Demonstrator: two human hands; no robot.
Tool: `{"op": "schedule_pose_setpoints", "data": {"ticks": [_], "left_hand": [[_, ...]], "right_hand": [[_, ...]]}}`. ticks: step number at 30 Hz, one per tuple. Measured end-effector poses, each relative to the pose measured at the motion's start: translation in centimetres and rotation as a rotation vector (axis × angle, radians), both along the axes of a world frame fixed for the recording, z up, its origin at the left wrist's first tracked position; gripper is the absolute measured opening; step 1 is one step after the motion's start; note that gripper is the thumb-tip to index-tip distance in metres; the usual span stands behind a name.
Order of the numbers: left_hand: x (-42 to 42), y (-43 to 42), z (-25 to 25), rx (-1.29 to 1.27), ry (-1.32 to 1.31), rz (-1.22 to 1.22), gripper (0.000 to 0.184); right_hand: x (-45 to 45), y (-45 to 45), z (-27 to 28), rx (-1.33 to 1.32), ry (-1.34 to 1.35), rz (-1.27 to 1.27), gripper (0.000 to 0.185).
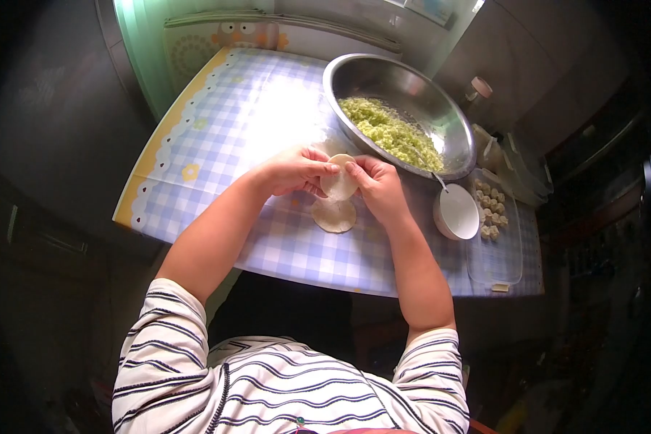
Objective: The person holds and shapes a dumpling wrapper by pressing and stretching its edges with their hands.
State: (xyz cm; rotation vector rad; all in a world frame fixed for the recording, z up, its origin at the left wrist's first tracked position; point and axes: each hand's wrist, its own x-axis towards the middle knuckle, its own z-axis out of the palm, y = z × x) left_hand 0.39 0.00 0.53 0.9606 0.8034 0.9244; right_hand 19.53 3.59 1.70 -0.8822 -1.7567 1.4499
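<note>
Between both hands a round dough wrapper (338,185) is held up over the table. My left hand (301,172) pinches its left edge with thumb and fingers. On the opposite edge, my right hand (375,182) grips it the same way. Just below lies a second item, a stack or single round of dough wrappers (333,216), flat on the checked cloth; how many I cannot tell. Beyond my right hand stands a large metal bowl (452,130) with chopped green filling (390,130) and a utensil handle leaning over its rim.
A white bowl (456,213) sits to the right of my right hand. Past it, a clear plastic tray (495,264) holds several small dumplings (491,206). A pink-capped jar (481,87) stands behind the metal bowl. The blue-and-white checked tablecloth (217,159) covers the table.
</note>
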Motion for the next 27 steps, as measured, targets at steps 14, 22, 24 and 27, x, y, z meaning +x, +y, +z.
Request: {"op": "schedule_pose_setpoints", "data": {"ticks": [14, 22, 24, 27], "left_hand": [[0.2, -0.3, 0.4, -0.004, 0.033, 0.002, 0.027], [0.3, -0.3, 0.5, -0.026, -0.029, 0.024, 0.028], [0.1, -0.4, 0.6, -0.023, -0.024, -0.019, 0.030], [0.1, -0.5, 0.9, -0.043, -0.001, -0.031, 0.031]], "right_hand": [[-0.1, 0.0, 0.0, -0.020, 0.000, 0.001, 0.021], [0.0, -0.1, 0.3, -0.062, 0.053, -0.013, 0.020], [0.1, 0.1, 0.2, -0.062, 0.054, -0.007, 0.020], [0.2, 0.3, -0.2, -0.052, 0.056, 0.009, 0.020]]}}
